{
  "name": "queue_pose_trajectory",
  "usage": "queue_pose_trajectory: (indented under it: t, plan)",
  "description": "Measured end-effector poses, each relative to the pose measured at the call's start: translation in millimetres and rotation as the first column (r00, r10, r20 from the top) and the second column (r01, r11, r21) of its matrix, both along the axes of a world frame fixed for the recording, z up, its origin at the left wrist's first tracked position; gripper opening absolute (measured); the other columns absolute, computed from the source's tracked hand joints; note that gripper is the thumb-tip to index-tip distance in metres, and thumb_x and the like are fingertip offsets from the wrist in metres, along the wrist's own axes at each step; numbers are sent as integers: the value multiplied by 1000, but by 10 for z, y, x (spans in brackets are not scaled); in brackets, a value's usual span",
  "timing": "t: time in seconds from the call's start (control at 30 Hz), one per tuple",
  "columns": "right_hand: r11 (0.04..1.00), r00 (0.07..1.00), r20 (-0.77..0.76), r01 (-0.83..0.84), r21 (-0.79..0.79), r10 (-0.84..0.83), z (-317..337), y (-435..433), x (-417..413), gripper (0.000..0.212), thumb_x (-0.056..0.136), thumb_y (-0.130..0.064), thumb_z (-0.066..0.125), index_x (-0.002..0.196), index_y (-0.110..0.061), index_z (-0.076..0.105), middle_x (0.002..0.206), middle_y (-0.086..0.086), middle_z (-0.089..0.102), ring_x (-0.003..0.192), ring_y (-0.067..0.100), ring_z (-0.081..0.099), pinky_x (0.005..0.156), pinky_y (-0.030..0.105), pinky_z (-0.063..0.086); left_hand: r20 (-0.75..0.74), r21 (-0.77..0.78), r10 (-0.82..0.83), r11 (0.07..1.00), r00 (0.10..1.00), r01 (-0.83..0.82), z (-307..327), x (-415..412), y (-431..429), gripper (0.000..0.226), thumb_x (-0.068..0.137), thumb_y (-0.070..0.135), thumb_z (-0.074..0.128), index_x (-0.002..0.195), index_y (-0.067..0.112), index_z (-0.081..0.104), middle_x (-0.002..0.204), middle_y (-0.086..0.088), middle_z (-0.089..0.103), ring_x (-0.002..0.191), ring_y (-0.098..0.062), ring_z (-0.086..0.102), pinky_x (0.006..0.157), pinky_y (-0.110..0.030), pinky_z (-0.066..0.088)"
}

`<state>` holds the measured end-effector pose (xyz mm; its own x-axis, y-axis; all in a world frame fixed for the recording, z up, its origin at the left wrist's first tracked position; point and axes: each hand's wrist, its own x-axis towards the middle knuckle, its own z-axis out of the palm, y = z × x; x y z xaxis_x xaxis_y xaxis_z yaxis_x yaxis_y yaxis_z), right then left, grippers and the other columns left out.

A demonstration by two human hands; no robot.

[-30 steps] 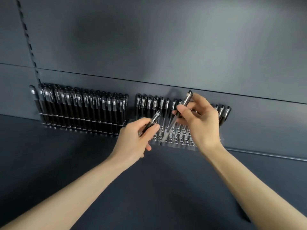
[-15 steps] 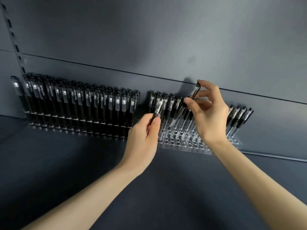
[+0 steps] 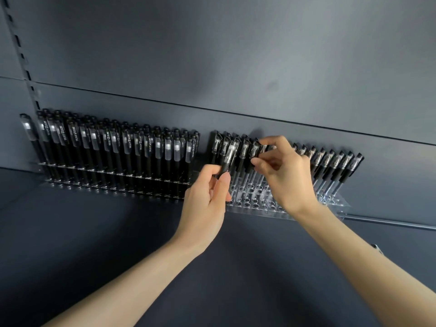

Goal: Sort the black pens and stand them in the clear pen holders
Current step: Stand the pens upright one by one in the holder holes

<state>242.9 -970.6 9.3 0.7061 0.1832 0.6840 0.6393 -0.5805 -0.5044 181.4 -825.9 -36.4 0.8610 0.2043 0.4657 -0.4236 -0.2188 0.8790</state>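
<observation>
Firmly, the left hand gripped a black pen nearly upright, thumb and fingers curled round its barrel, over the left end of the partly filled clear holder. Further right over the same holder, the right hand pinched the cap of a second pen between its fingertips. Left of that holder stood a full holder of pens.

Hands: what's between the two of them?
Head view: standing black pens and empty holes of the clear holder, between left hand and right hand.
</observation>
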Motion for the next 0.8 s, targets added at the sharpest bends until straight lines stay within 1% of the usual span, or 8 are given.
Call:
queue_pose_trajectory:
  t: [0.1,0.17,0.3,0.47,0.57,0.67,0.73,0.8]
  plan:
    - [999,1000,10,17,-27,-16,0,-5,-32,28,88,-12,65,115,-14,57,78,-4,69,70,18,66,74,38,54,-3,16,-2,1000,1000,3,16,-16,-2,13,98,29,45,100,22,57,62,2,51,53,-2,45,54,-19,37]
    - [999,998,43,47,2,-47,-1,-24,-87,26,89,-18,64,114,-15,58,76,-6,67,66,14,63,69,31,53,-15,2,-18,1000,1000,18,28,-31,-22,18,98,27,45,97,16,59,61,4,49,54,-4,43,55,-22,37]
    - [960,981,-124,-113,256,148,8,-38,-277,18,87,-26,65,103,-22,61,73,-8,67,66,4,60,63,15,45,-57,-19,-128,992,990,127,15,-67,-85,22,98,24,45,82,18,59,64,5,54,52,-6,40,57,-30,34]
    - [869,914,-211,-229,438,347,20,-45,-330,25,78,-9,73,96,-21,60,66,-9,67,65,6,64,68,16,50,-103,-10,-244,970,964,245,29,-124,-151,21,99,21,44,93,10,61,67,4,57,52,-7,47,51,-24,38]
    - [860,941,-162,-191,473,298,89,-101,-304,26,77,-6,73,94,-21,60,67,-5,67,64,13,65,68,29,56,-80,220,-113,967,990,128,-41,-81,-110,25,99,28,43,108,16,62,91,10,61,81,-1,57,74,-17,44]
    - [859,986,-58,-104,501,153,217,-184,-237,28,79,-6,74,91,-26,57,69,-2,65,65,16,60,67,38,53,136,597,93,787,986,-157,-153,-7,12,40,95,40,36,115,16,61,107,7,53,101,-12,50,87,-27,42]
    - [873,998,18,-59,485,58,278,-223,-185,30,80,-9,73,89,-31,55,70,-5,63,65,11,59,66,29,52,239,724,123,639,963,-261,-220,29,43,42,91,38,35,116,16,61,110,3,53,102,-17,49,89,-32,42]
    - [891,998,60,-31,454,3,286,-216,-150,31,81,-12,73,90,-34,53,71,-9,62,65,6,59,66,21,48,244,792,119,549,963,-268,-270,49,42,45,90,39,36,121,17,59,114,1,53,106,-18,46,92,-34,43]
